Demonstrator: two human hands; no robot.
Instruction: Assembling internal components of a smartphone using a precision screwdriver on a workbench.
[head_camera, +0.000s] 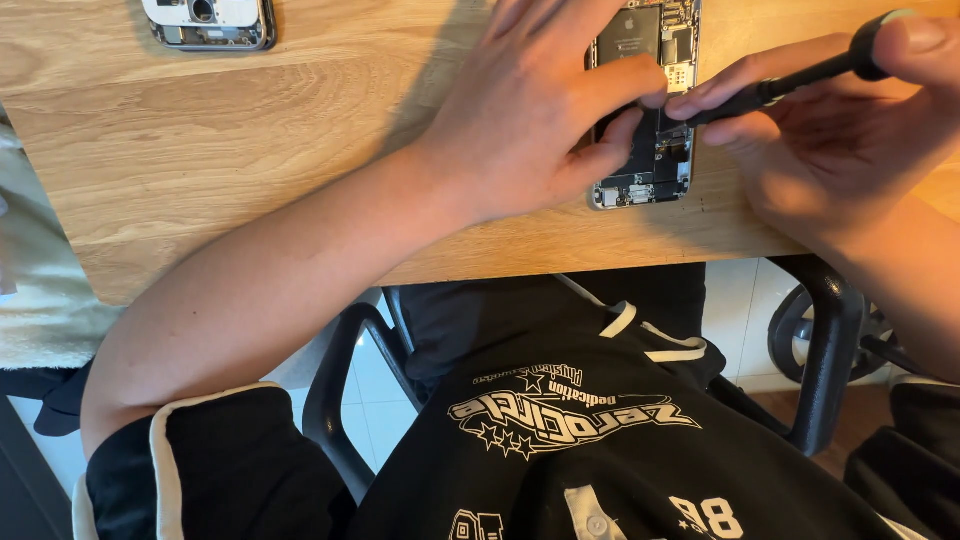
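The opened phone (645, 110) lay face down near the front edge of the wooden surface (200, 150), its back cover already off so that the dark battery and the small boards and connectors showed. The left hand (540, 110) rested over it, fingers (620, 85) spread and pressing on the phone's body to steady it rather than gripping anything. The right hand (850, 140) had its fingers clamped around a slim black screwdriver (790, 85), thumb capping the top end, the tip down among the inner parts beside the battery. So the opening looked done, while the work on the insides appeared under way. A second phone frame (210, 22) lay well apart at the far left.
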